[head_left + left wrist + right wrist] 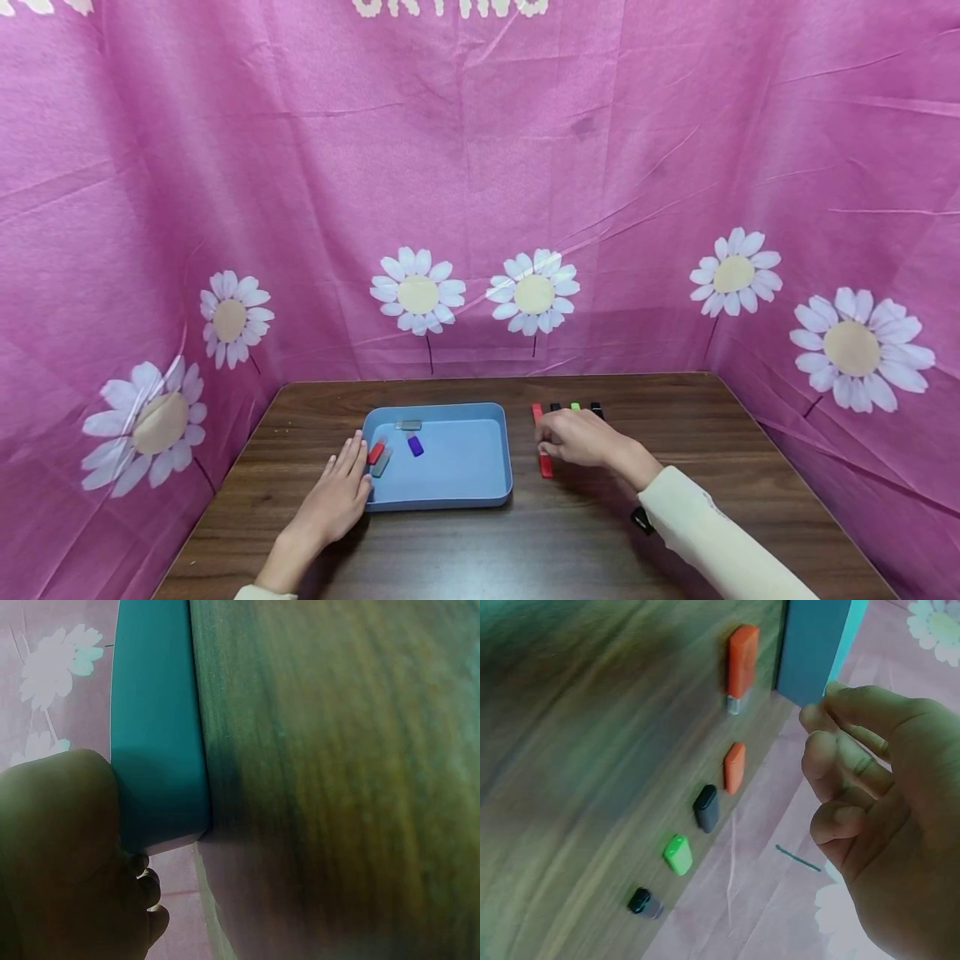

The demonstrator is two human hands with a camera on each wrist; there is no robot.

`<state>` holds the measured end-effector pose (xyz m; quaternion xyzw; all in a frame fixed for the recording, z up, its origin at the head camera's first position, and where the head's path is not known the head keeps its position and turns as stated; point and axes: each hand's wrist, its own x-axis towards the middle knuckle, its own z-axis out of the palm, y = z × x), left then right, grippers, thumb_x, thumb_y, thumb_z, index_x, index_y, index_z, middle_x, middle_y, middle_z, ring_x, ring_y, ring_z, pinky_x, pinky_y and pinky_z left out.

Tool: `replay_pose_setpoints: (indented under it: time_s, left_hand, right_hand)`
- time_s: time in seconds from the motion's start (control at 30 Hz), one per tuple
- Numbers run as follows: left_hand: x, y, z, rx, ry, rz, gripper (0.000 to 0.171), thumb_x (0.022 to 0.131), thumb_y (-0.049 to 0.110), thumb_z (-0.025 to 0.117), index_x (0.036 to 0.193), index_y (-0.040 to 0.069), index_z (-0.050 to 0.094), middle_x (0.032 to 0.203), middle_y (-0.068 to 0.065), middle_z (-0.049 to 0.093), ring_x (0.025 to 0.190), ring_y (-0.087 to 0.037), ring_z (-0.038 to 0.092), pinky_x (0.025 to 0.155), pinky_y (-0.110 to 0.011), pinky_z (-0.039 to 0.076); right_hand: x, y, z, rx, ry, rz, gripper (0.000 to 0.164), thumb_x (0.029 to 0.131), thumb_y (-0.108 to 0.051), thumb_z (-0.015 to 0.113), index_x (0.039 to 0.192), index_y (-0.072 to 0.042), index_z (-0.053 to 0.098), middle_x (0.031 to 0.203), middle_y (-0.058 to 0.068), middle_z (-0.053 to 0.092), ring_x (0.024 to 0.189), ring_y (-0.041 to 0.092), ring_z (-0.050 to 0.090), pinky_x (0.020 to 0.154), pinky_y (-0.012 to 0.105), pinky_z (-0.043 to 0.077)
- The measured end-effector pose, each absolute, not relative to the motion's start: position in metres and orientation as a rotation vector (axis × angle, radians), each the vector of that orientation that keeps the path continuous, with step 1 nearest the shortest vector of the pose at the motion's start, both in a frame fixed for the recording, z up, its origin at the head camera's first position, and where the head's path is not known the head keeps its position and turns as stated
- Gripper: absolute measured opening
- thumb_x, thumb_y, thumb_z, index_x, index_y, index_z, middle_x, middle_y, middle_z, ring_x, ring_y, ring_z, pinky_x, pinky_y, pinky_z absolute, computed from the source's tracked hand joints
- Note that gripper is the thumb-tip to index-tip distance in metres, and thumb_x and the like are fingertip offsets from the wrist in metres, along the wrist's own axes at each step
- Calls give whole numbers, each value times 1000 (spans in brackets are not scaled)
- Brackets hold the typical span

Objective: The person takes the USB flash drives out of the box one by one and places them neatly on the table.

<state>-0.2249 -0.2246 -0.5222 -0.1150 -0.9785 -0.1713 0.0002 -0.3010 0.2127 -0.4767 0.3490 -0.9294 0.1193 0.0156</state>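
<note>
In the head view my left hand lies with straight fingers against the left side of a shallow blue tray. A red piece, a grey piece, a purple piece and a grey stick with a metal end lie inside it, apparently USB sticks. Right of the tray, my right hand hovers over the row, its fingers loosely bent with nothing visible between them. Below it lies a red USB stick with its metal plug showing. A shorter red piece lies beyond.
Along the back right of the wooden table lie a black piece, a green piece and another black piece. A small black object shows beside the right sleeve. Pink cloth with daisies surrounds the table.
</note>
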Motion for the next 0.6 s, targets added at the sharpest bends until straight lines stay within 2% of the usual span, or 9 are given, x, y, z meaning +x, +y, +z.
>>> replay_pose_setpoints:
  time_s: [0.13,0.6]
  left_hand:
    - [-225,-225,-522,-371,-3074,-535,64,112,22,47,163,-10,28,176,-26,18,163,-47,20,130,-66,20]
    - [-226,-224,-524,-382,-3051,-538,63,112,23,49,163,-10,30,176,-26,19,163,-46,21,130,-65,21]
  right_hand:
    - [-304,205,-475,1139,-2856,375,8,97,-17,77,93,-23,76,85,-17,70,69,-4,53,58,19,45]
    - [-313,166,-461,1245,-2781,375,7,99,-21,75,101,-21,82,88,-17,71,71,-3,55,61,20,48]
